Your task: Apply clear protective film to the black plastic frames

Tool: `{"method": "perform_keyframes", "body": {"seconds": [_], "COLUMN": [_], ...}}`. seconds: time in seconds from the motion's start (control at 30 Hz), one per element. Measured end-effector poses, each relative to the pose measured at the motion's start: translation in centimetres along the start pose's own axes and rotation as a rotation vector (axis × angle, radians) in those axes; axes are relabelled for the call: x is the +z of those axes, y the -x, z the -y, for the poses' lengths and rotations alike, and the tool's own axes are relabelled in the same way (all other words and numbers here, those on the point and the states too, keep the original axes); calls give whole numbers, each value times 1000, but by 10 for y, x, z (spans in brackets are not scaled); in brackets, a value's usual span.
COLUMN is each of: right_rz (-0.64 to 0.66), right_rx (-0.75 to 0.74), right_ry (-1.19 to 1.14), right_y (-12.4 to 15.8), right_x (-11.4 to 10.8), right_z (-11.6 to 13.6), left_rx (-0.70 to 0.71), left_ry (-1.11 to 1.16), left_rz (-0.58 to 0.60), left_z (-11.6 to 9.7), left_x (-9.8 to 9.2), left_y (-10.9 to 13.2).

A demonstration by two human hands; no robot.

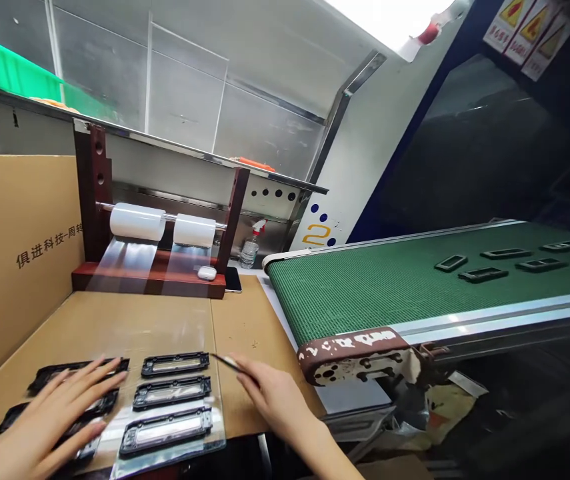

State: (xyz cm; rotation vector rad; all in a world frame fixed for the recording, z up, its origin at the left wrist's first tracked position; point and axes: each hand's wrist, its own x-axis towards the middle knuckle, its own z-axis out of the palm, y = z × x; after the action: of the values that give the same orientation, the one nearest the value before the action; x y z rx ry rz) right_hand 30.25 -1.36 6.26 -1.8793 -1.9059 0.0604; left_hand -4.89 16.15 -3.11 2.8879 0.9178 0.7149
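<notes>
Brown carton point(19, 207) lettered 俱进科技-周转. Oblong black frames point(172, 392), pale-centred, on clear sheet point(217, 439) over worktop point(249, 320). Left grip point(67, 410) spread wide across left-hand ones; right grip point(277, 393) pinches slim dark tool point(229, 362), tip near a frame end.

Cardboard wall point(19, 220) along left edge of worktop point(245, 313); green conveyor point(355, 287) beyond right edge; grey panels point(185, 87) behind; bright light point(375, 20) overhead.

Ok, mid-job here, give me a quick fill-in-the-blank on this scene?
1. The left hand is spread with its palm facing ____.
2. Between it and the right hand, which holds a thin tool, ____ black frames lie in a column.
3. The conveyor belt is coloured ____.
4. The stand carries ____ white rolls.

Missing words: down; three; green; two.
</notes>
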Motion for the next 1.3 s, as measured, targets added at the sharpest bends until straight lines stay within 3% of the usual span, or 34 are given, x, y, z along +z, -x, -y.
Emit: {"method": "perform_keyframes", "body": {"seconds": [0.13,0.2,0.27,0.6,0.83,1.1,1.3], "right_rz": [119,116,112,178,259,292,270], "right_rx": [-326,-439,-500,-603,-627,-560,-544], "right_ry": [214,265,286,269,309,346,452], "right_y": [-10,-19,-28,-51,-47,-35,-24], "right_x": [7,15,24,43,29,14,-2], "right_z": [33,44,49,58,48,22,5], "left_rx": [-35,-88,-104,-62,-60,-137,-91], "left_ry": [100,109,97,62,47,14,7], "left_rz": [465,588,622,465,431,572,503], "left_z": [-35,-44,-49,-47,-46,-49,-45], "left_x": [-24,-31,-34,-24,-23,-27,-25], "left_y": [-25,-36,-42,-36,-33,-37,-34]}}
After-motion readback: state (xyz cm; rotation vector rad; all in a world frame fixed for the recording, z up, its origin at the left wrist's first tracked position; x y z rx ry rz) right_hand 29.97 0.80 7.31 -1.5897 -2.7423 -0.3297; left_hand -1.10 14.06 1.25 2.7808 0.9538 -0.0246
